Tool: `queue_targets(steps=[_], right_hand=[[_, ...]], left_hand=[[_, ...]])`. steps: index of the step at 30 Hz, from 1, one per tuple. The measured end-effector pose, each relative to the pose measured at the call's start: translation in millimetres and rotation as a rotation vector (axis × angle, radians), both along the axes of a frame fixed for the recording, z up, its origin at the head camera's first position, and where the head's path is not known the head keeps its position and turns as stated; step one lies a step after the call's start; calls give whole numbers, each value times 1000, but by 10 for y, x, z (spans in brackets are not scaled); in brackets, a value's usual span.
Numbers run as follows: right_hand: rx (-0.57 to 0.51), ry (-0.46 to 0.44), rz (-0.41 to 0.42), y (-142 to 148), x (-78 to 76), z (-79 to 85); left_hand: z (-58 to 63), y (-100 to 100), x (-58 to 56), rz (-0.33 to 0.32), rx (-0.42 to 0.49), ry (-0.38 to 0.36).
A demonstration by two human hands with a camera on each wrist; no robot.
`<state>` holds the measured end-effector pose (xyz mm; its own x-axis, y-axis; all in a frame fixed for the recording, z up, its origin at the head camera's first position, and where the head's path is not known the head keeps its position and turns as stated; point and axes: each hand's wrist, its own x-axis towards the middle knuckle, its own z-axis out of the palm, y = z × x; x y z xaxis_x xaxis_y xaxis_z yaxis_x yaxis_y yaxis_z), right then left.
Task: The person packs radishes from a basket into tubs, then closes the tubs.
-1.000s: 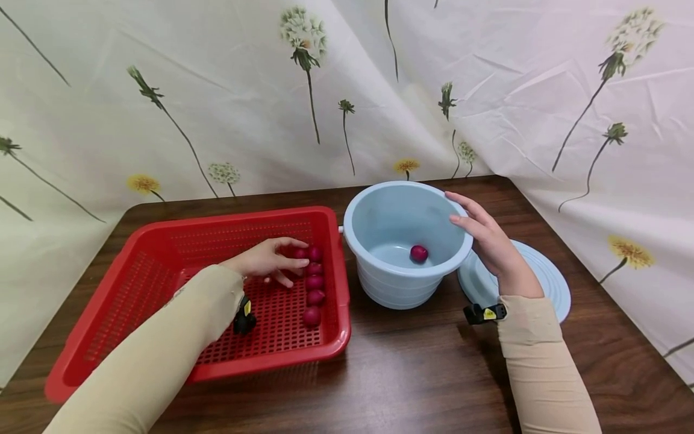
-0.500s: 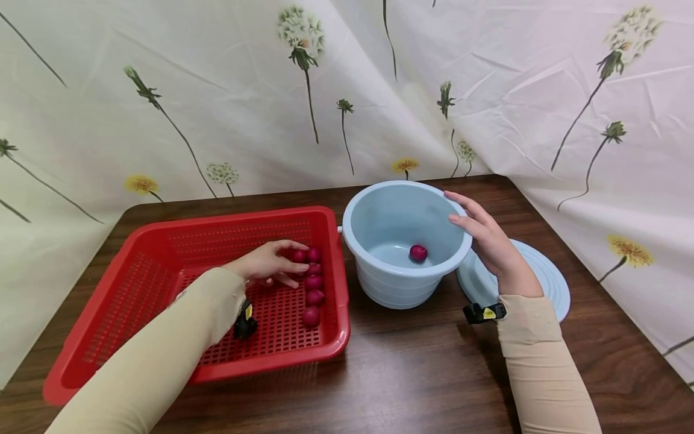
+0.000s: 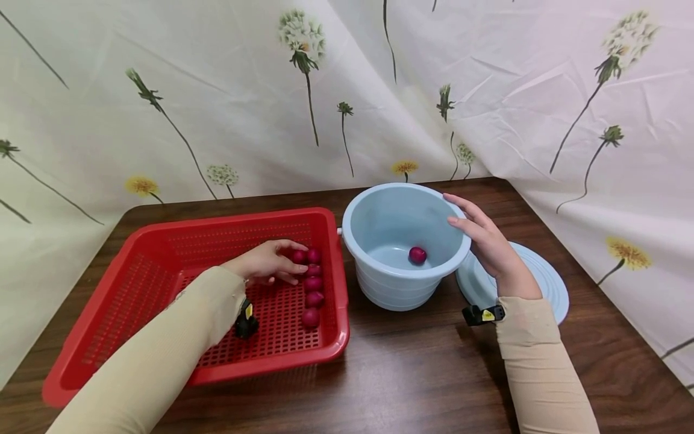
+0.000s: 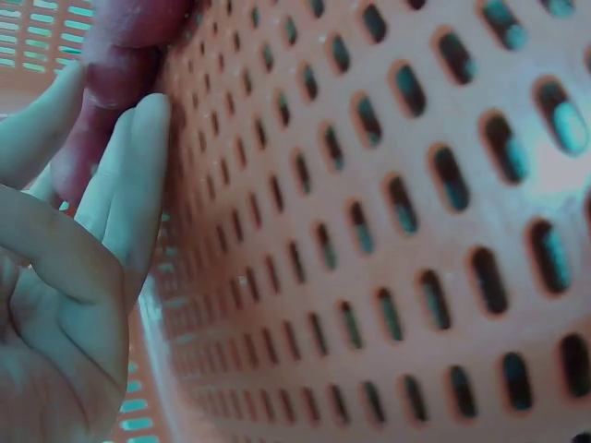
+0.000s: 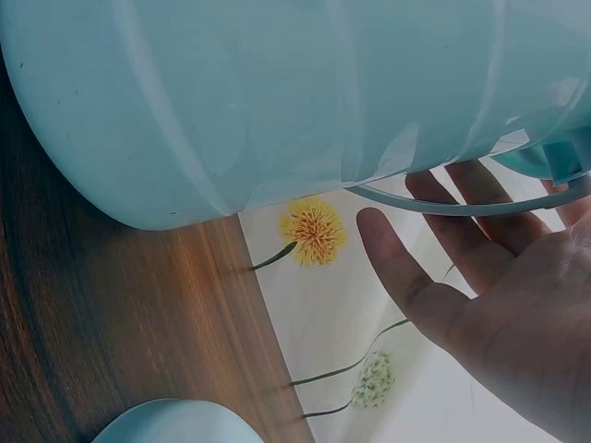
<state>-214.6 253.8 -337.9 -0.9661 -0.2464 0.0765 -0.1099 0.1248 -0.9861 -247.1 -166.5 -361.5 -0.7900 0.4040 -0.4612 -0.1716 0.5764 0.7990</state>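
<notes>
Left hand (image 3: 265, 262) has drawn in slightly on a ball (image 3: 299, 256) since a second ago; right hand (image 3: 490, 244) and bucket (image 3: 398, 295) look unmoved. Ball sits in the basket (image 3: 260, 364), near its far end, left fingers bent around it; firmness cannot be told. Other balls (image 3: 313, 284) line the side wall, probably so they stay put. Right fingers, extended and apart, touch the bucket's rim, presumably steadying it.
</notes>
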Motion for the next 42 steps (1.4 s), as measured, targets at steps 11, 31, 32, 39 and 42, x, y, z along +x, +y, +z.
queue_targets(steps=[11,31,32,39,42], right_hand=[[-7,7,2,9,-1,-10],[-16,1,-2,2,-5,-17],[-16,1,-2,2,-5,-17],[-12,7,0,7,-8,-18],[-10,13,0,5,-2,-14]], left_hand=[[110,48,-25,55,-37,100],[433,152,15,56,106,179],[451,169,21,58,110,186],[624,257,50,75,110,266],[688,296,57,80,119,280]])
